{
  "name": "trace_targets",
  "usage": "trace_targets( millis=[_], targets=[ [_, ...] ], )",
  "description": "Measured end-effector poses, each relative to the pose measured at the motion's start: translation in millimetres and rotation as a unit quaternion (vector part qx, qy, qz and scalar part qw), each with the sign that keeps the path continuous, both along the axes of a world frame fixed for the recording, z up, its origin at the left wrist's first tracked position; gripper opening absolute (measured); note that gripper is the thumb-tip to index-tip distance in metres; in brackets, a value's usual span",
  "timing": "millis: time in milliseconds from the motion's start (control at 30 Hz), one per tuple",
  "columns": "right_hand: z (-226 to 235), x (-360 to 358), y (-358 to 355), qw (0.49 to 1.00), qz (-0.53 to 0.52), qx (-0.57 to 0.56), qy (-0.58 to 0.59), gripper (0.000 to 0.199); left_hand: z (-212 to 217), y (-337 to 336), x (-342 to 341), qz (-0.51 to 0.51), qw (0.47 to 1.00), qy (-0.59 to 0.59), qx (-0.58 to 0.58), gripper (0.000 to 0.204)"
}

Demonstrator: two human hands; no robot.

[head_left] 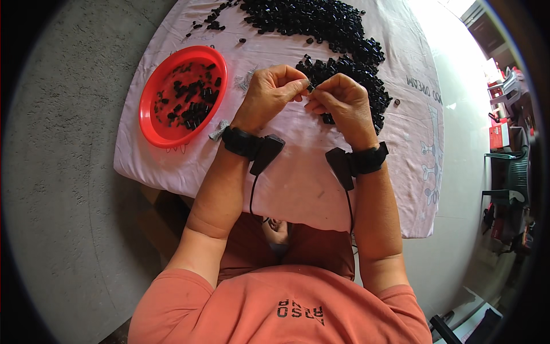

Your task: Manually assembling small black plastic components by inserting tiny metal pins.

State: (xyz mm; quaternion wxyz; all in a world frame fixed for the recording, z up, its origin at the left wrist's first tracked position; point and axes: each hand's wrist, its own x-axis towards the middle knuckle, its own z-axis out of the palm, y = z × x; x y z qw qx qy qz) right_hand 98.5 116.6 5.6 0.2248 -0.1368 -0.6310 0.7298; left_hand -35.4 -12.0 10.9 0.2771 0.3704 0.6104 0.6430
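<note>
The coral shirt (246,298) was nearest to us in the head view. Beyond it, the left hand (271,94) and the right hand (344,108) were both pinched narrow, thumb to finger, upon a tiny piece (310,87) between their fingertips, at the edge of the black pile (358,71); its exact shape we could not tell. To the left, a red basin (144,109) on the pale pink cloth (298,180) held more black pieces (197,114). These looked to us light, stiff and glossy, so perhaps slippery; we judged they were best taken by opposite sides, with gentle fingertips.
</note>
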Motion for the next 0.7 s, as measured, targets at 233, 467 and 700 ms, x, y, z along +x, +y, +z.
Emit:
trace_targets(
  millis=[233,467,700],
  targets=[
    [-0.3,-0.5,-2.5,1.0,-0.003,0.024,0.001,0.005,-3.2,0.7,-0.9,0.0,1.0,0.024,0.002,0.008],
    [-3.0,-0.4,-1.0,1.0,-0.015,0.007,0.006,0.006,-3.2,2.3,0.2,0.012,0.998,0.064,0.006,0.008],
    [6.5,3.7,-1.2,0.999,-0.028,-0.038,-0.027,0.015,-1.3,-1.1,-0.4,-0.001,0.966,0.258,0.0,0.027]
  ],
)
